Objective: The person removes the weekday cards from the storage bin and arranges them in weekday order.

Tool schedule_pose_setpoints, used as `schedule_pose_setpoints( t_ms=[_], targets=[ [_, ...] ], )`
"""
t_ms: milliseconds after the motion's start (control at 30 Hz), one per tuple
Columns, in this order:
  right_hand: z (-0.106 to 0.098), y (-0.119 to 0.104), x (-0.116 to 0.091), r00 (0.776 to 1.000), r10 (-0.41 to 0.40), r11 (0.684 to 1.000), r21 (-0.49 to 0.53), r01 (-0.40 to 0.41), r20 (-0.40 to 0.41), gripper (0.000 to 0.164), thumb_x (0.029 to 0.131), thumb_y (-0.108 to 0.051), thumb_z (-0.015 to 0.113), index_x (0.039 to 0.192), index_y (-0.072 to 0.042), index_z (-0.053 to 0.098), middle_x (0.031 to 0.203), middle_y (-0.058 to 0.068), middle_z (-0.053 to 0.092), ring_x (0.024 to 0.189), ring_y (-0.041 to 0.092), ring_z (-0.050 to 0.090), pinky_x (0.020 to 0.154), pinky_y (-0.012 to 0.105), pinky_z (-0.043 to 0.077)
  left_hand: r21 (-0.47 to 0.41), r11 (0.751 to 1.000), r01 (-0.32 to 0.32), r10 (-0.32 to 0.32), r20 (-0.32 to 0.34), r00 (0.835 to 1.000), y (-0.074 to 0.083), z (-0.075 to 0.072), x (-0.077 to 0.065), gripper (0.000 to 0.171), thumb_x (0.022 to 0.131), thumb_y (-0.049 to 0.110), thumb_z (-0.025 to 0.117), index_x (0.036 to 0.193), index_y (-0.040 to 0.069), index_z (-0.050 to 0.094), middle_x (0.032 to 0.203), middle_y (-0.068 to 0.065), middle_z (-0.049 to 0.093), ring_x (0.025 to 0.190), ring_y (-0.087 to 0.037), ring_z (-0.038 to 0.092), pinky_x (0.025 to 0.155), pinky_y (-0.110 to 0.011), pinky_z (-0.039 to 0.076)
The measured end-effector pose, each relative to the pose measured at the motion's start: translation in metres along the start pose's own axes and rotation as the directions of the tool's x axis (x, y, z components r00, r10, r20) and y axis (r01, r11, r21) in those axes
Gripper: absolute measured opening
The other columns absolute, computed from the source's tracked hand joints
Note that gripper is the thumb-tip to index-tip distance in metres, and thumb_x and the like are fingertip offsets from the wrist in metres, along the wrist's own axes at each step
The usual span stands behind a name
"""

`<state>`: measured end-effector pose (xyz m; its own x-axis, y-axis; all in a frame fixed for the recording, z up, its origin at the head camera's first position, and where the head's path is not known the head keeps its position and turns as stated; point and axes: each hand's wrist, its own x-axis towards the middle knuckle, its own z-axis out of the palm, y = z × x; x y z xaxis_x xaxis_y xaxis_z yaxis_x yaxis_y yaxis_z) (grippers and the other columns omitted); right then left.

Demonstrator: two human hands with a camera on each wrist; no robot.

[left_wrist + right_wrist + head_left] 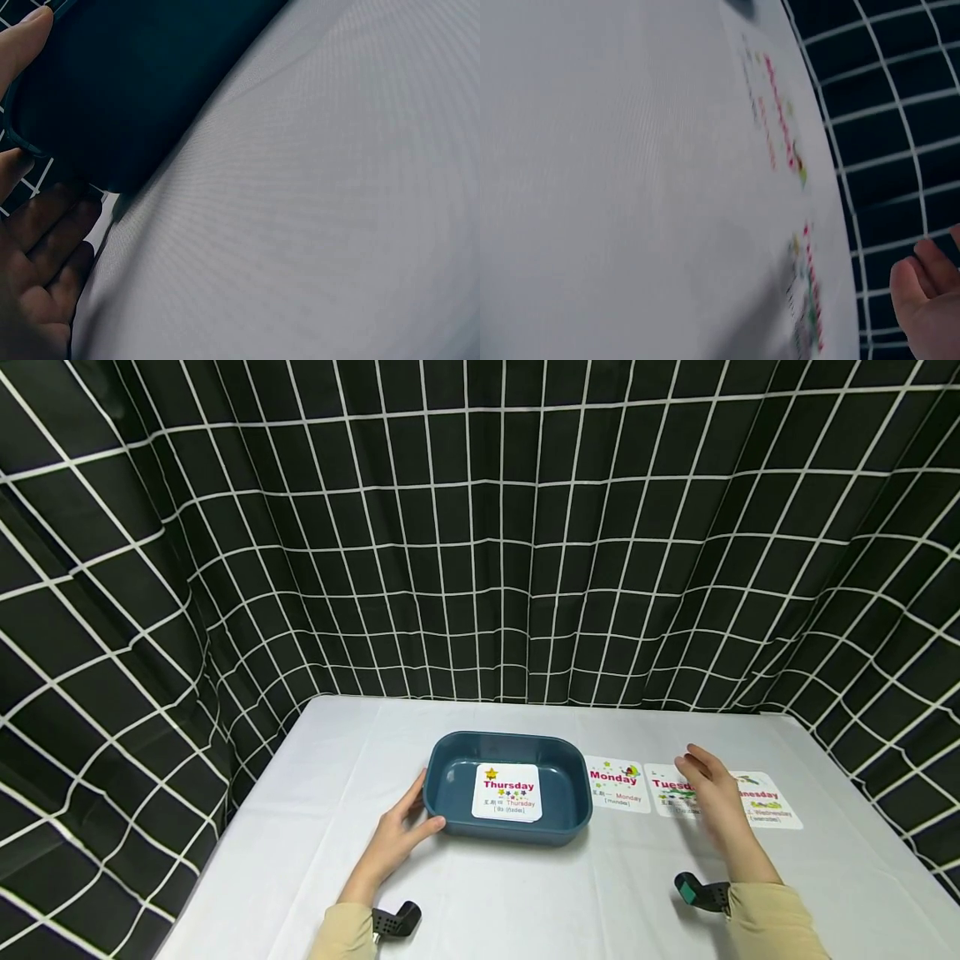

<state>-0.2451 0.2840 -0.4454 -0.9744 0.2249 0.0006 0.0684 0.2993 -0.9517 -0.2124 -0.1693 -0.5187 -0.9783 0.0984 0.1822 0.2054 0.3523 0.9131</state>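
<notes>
A dark blue plastic tray (510,837) stands on the white table. In it lie cards, the top one a Thursday card (507,792). My left hand (397,839) holds the tray's left end, thumb at the front corner and fingertips along the left side; its other fingers lie loose below in the left wrist view. To the right, my right hand (718,802) hovers with loosely bent fingers and nothing in them. It overlaps the Tuesday card (667,783) and part of the Wednesday card (776,806). Between tray and Tuesday card lies the Monday card (617,785).
A white cloth (570,893) covers the table. Behind and at both sides hangs a black curtain (495,568) with a white grid. A black strap device sits on each wrist, the left one (397,920) and the right one (701,893).
</notes>
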Motion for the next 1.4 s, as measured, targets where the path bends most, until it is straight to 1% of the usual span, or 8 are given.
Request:
schedule_pose_setpoints(
  t_ms=[100, 333, 500, 733, 967, 1100, 1200, 1400],
  targets=[
    [0.007, -0.006, -0.002, 0.999, -0.037, 0.999, 0.016, 0.037, 0.019, 0.069, 0.095, -0.037, 0.050, 0.144, 0.003, 0.024, 0.142, 0.026, 0.030, 0.128, 0.034, 0.030, 0.105, 0.042, 0.025, 0.005, 1.000, 0.001, -0.001, -0.003, 1.000, 0.001, 0.000, 0.000, 0.079, 0.078, 0.040, 0.073, 0.145, 0.032, 0.031, 0.136, 0.005, 0.047, 0.118, -0.022, 0.048, 0.102, -0.055, 0.025],
    [0.024, -0.024, -0.010, 0.989, -0.086, 0.996, -0.005, 0.087, 0.121, 0.073, 0.093, -0.040, 0.053, 0.145, 0.001, 0.022, 0.142, 0.025, 0.029, 0.128, 0.036, 0.029, 0.103, 0.050, 0.025, 0.006, 1.000, 0.000, 0.000, 0.001, 1.000, 0.001, 0.000, 0.001, 0.080, 0.079, 0.040, 0.072, 0.146, 0.029, 0.031, 0.136, 0.006, 0.046, 0.119, -0.022, 0.047, 0.103, -0.054, 0.025],
    [0.036, -0.030, -0.013, 0.980, -0.107, 0.994, 0.010, 0.106, 0.170, 0.072, 0.092, -0.037, 0.056, 0.144, 0.001, 0.024, 0.142, 0.024, 0.031, 0.129, 0.034, 0.029, 0.103, 0.049, 0.026, 0.010, 1.000, -0.013, 0.013, 0.001, 1.000, -0.001, 0.000, 0.001, 0.080, 0.079, 0.039, 0.072, 0.146, 0.028, 0.031, 0.137, 0.006, 0.045, 0.119, -0.022, 0.047, 0.103, -0.052, 0.027],
    [0.050, -0.037, -0.018, 0.968, -0.137, 0.989, -0.022, 0.145, 0.209, 0.068, 0.092, -0.033, 0.059, 0.143, 0.001, 0.029, 0.140, 0.024, 0.035, 0.130, 0.035, 0.030, 0.103, 0.049, 0.028, 0.018, 1.000, -0.018, 0.018, 0.001, 1.000, 0.000, 0.000, 0.002, 0.079, 0.079, 0.040, 0.072, 0.146, 0.030, 0.031, 0.139, 0.007, 0.043, 0.120, -0.022, 0.046, 0.103, -0.052, 0.027],
    [0.068, -0.043, -0.019, 0.953, -0.172, 0.984, 0.008, 0.176, 0.250, 0.065, 0.091, -0.030, 0.061, 0.141, 0.000, 0.032, 0.138, 0.024, 0.037, 0.128, 0.035, 0.032, 0.104, 0.049, 0.027, 0.024, 0.999, -0.032, 0.032, -0.003, 0.999, 0.000, -0.002, 0.001, 0.080, 0.079, 0.039, 0.072, 0.146, 0.027, 0.031, 0.138, 0.003, 0.045, 0.119, -0.023, 0.048, 0.103, -0.054, 0.025],
    [0.078, -0.046, -0.022, 0.944, -0.185, 0.982, 0.025, 0.185, 0.273, 0.063, 0.090, -0.028, 0.062, 0.140, 0.001, 0.034, 0.136, 0.024, 0.039, 0.127, 0.035, 0.034, 0.103, 0.048, 0.028, 0.017, 0.999, -0.031, 0.031, 0.000, 1.000, -0.001, -0.002, 0.000, 0.079, 0.079, 0.039, 0.072, 0.146, 0.030, 0.031, 0.137, 0.003, 0.046, 0.119, -0.023, 0.047, 0.103, -0.054, 0.026],
    [0.084, -0.049, -0.023, 0.944, -0.179, 0.984, 0.031, 0.178, 0.278, 0.062, 0.090, -0.027, 0.062, 0.139, 0.000, 0.035, 0.136, 0.024, 0.040, 0.127, 0.034, 0.035, 0.102, 0.047, 0.031, 0.012, 1.000, -0.021, 0.021, 0.006, 1.000, -0.002, -0.001, 0.001, 0.079, 0.079, 0.039, 0.072, 0.146, 0.032, 0.030, 0.138, 0.005, 0.044, 0.120, -0.022, 0.047, 0.103, -0.053, 0.026],
    [0.095, -0.052, -0.023, 0.945, -0.168, 0.986, 0.042, 0.163, 0.279, 0.061, 0.089, -0.027, 0.063, 0.138, 0.000, 0.037, 0.136, 0.023, 0.041, 0.126, 0.034, 0.037, 0.101, 0.047, 0.033, 0.009, 1.000, -0.026, 0.026, 0.003, 1.000, -0.002, -0.001, 0.000, 0.080, 0.079, 0.039, 0.072, 0.146, 0.029, 0.030, 0.139, 0.004, 0.043, 0.120, -0.024, 0.047, 0.103, -0.053, 0.026]
  ],
)
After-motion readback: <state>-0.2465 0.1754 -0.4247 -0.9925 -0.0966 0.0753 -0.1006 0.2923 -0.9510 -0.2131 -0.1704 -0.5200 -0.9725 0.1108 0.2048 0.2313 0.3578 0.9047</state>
